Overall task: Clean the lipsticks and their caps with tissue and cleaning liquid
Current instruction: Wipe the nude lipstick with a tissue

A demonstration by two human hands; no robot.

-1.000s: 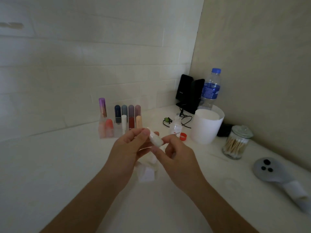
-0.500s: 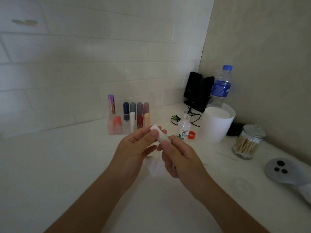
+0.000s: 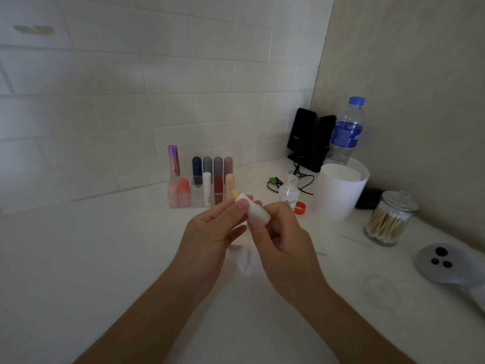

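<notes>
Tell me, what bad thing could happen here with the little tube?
The small bottle stands open, its red cap beside it, just beyond the right hand; a bump might spill it. The white tube is pinched between that hand and the left hand, so it could slip.

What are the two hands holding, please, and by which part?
A white tube: the left hand pinches its upper end, the right hand its lower end. Which grip holds the tissue is unclear.
</notes>
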